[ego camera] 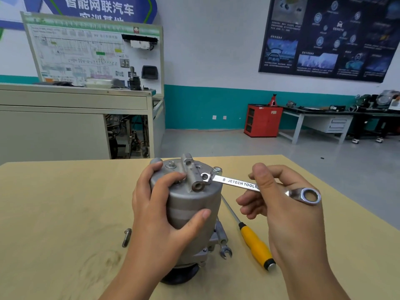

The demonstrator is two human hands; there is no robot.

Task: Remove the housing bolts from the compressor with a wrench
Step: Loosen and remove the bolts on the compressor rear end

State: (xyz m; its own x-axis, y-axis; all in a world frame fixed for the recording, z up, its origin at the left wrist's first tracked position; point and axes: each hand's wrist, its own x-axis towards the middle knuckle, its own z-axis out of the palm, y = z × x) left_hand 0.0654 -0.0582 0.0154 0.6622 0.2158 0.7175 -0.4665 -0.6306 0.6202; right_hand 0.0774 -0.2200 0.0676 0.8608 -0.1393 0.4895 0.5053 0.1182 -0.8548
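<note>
A grey metal compressor [190, 204] stands upright on the wooden table [65, 202]. My left hand [160, 208] grips its body, fingers curled over the top and thumb across the front. My right hand [279, 204] pinches the shaft of a silver combination wrench [236, 182]. The wrench's open end sits on a bolt [205, 176] on the compressor's top face, and its ring end sticks out to the right. Another bolt head [217, 169] shows at the top's right rim, and one more [171, 164] at the back left.
A loose bolt [126, 237] lies on the table left of the compressor. A yellow-handled screwdriver [255, 245] and a second small wrench [224, 245] lie to its right. Beyond the table's far edge are a training stand, a red cabinet [263, 121] and a workbench.
</note>
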